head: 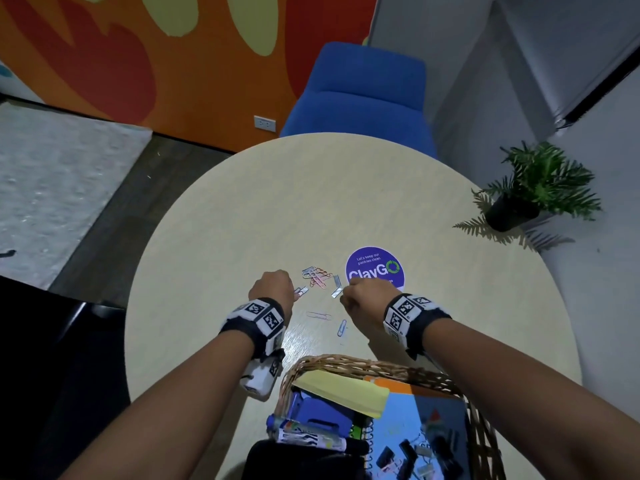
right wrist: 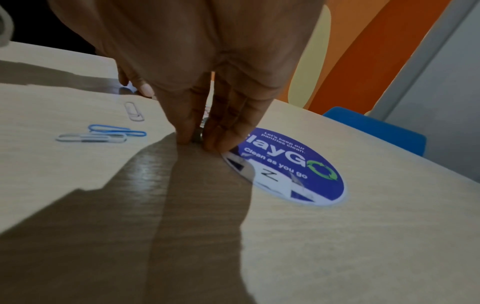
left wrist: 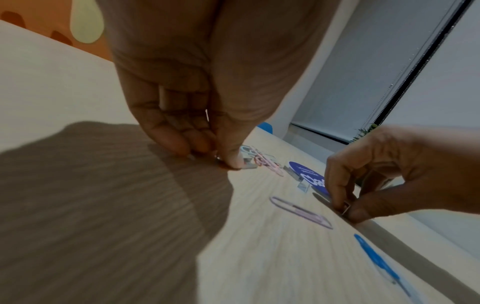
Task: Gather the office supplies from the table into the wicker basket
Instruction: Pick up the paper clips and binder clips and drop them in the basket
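On the round table (head: 277, 202) my left hand (head: 294, 292) pinches a pale paper clip (head: 301, 291) against the tabletop; in the left wrist view its fingertips (left wrist: 228, 162) press down just left of the clip pile (left wrist: 259, 160). My right hand (head: 343, 294) pinches a small staple strip (left wrist: 345, 207) between thumb and fingers (right wrist: 215, 142) at the sticker's edge. A pile of coloured paper clips (head: 317, 276) and two loose staple strips (head: 336, 280) lie between the hands. A pink clip (head: 318, 315) and a blue clip (head: 342, 328) lie nearer me. The wicker basket (head: 346, 362) stands at the near edge.
The basket holds yellow sticky notes (head: 346, 393), a blue punch, markers, a notebook and binder clips. A round purple sticker (head: 375, 268) is stuck to the table. A potted plant (head: 533, 192) stands at the right edge, with a blue chair (head: 363, 98) behind the table.
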